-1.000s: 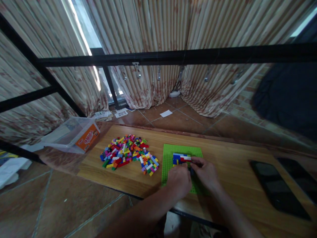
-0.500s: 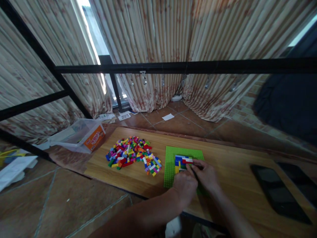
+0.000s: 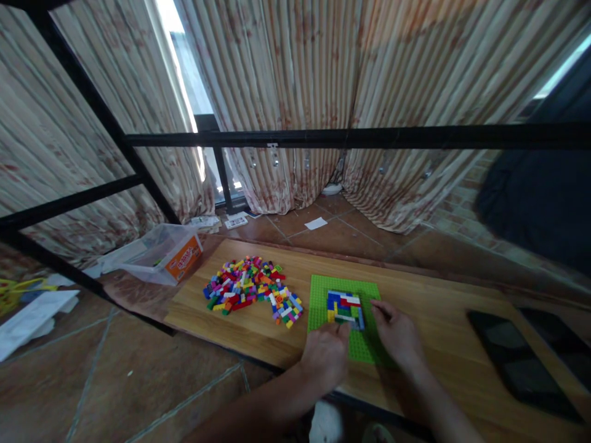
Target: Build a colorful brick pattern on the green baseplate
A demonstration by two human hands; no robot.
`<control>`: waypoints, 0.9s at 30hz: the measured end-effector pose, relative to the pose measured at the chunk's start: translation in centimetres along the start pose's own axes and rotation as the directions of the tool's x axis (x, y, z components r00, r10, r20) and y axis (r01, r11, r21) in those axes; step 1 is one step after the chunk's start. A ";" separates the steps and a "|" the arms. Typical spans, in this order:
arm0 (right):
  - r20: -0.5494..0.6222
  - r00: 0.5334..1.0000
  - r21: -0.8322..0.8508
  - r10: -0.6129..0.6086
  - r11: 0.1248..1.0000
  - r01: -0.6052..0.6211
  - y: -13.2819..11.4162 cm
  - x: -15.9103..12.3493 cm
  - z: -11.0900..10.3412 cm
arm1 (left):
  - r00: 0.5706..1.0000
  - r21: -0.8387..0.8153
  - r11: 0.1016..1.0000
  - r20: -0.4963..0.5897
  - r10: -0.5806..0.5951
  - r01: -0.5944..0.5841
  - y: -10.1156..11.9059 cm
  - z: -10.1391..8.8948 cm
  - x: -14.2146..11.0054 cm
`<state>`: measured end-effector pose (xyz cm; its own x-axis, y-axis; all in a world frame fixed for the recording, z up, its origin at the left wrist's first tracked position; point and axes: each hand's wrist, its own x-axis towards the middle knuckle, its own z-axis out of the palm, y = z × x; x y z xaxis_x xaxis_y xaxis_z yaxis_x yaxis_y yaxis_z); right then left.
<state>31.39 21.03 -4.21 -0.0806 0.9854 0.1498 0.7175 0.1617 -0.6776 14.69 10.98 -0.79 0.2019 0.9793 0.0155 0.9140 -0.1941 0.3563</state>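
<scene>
A square construction of toy bricks [image 3: 343,299] in blue, white, red, yellow and green sits on a green baseplate [image 3: 320,293]. My left hand [image 3: 325,354] is closed, its fingertips at the near edge of the construction beside a pale brick [image 3: 346,318]. Whatever those fingers pinch, if anything, is too small to make out. To the right of the construction, over the baseplate's right side, my right hand [image 3: 399,332] has its fingers loosely bent and somewhat apart. It is clear of the bricks, and nothing shows in it.
Left of the baseplate a heap of loose bricks [image 3: 244,283] lies on the wooden tabletop [image 3: 429,301]. A clear plastic box [image 3: 157,255] with an orange label stands past the table's left end. A dark phone-like slab [image 3: 512,357] lies at right. A black metal bar [image 3: 305,138] crosses behind.
My right hand has moved right, away from the construction. My left hand has drawn back left to its near edge, so more of the bricks shows. The camera view has shifted slightly.
</scene>
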 end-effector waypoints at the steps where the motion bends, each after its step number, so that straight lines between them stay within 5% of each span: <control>1: -0.013 1.000 -0.027 -0.017 0.999 0.016 -0.1 -0.2 -0.1 | 0.998 -0.021 0.999 -0.042 0.041 -0.042 -0.5 0.3 -0.6; 6: -0.038 0.974 -0.137 -0.225 0.966 0.218 -1.0 -1.2 0.4 | 0.948 -0.087 0.972 -0.255 0.192 -0.220 -3.6 1.8 -3.6; 10: 0.053 0.930 -0.214 -0.364 0.905 0.367 -1.7 -2.4 1.6 | 0.929 -0.106 0.959 -0.298 0.220 -0.262 -5.3 2.2 -5.0; 16: 0.144 0.921 -0.393 -0.361 0.834 0.388 -2.0 -4.4 2.8 | 0.931 -0.125 0.961 -0.306 0.200 -0.247 -5.4 2.2 -5.1; 27: 0.133 0.921 -0.489 -0.366 0.784 0.383 -1.2 -5.0 4.0 | 0.926 -0.172 0.957 -0.339 0.166 -0.234 -5.6 1.9 -5.5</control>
<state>28.16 16.07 -7.02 -0.4292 0.8553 0.2901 0.8699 0.4779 -0.1218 9.11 6.60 -4.69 0.2194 0.8943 0.3900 0.7667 -0.4053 0.4979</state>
